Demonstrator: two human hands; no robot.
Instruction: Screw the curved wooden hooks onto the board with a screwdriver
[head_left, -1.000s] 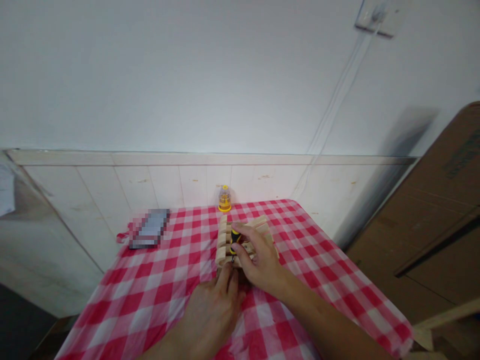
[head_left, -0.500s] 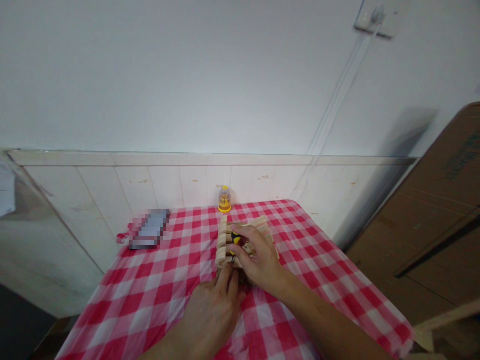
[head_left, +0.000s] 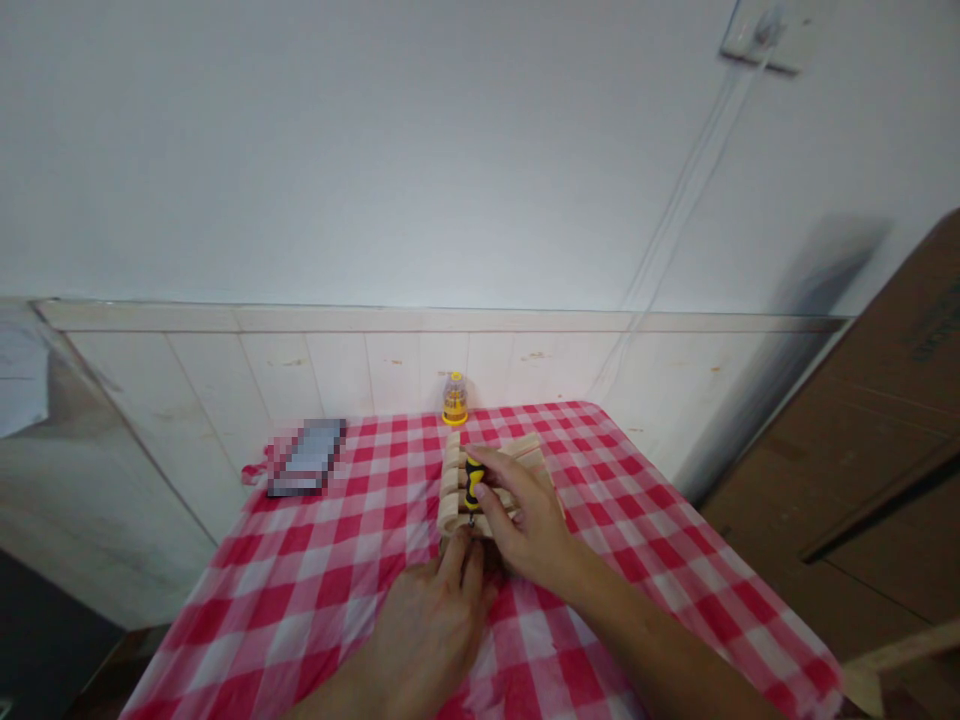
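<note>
A white wall [head_left: 375, 180] rises behind a checked cloth [head_left: 322, 570], with brown cardboard [head_left: 885, 420] at right. Over the cloth are 2 bare hands: the left hand [head_left: 435, 620] sets its fingers against a wood block [head_left: 451, 485] lying mid-cloth, though whether it clasps cannot be seen; the right hand [head_left: 529, 520] pinches. A pixelated device [head_left: 307, 458] lies at left; a clear-and-yellow jar [head_left: 454, 400] stands at the back edge. A screwdriver [head_left: 472, 480], tip down at the block's near end, fills the right hand's grasp.

Head-worn view, from above nearby tablecloth [head_left: 300, 570], facing forward and down, wall [head_left: 390, 150] ahead
</note>
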